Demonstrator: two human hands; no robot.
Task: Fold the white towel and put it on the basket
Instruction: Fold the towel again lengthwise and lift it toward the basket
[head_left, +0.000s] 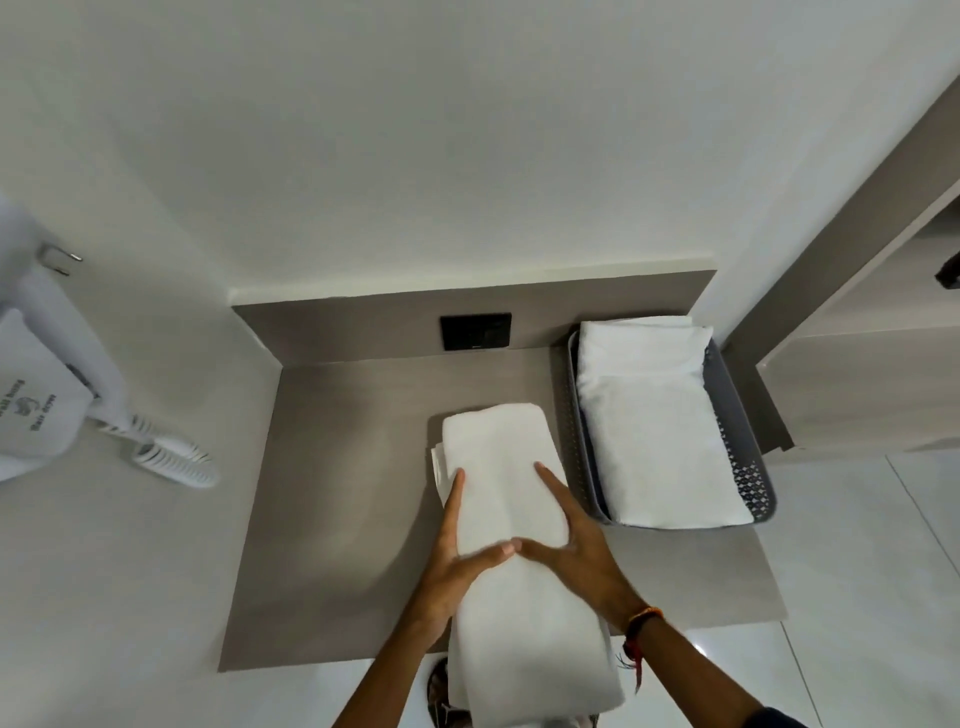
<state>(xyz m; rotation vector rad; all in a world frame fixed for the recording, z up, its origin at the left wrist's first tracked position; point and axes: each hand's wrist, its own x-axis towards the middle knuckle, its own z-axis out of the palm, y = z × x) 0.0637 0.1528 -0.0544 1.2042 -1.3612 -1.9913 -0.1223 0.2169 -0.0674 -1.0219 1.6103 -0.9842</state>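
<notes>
**Towel on bench, both hands pressing flat**

Long white terry towel, folded into a narrow strip, lies lengthwise on the grey-brown bench; its near end hangs over the front edge. Left hand and right hand rest on top, fingers spread, thumbs meeting at the strip's middle, palms flat, gripping nothing. Red-orange thread band on right wrist. Just right of the towel: grey perforated plastic basket, holding folded white towels that fill it. Black wall socket behind. White wall-mounted hair dryer with coiled cord at far left.
</notes>
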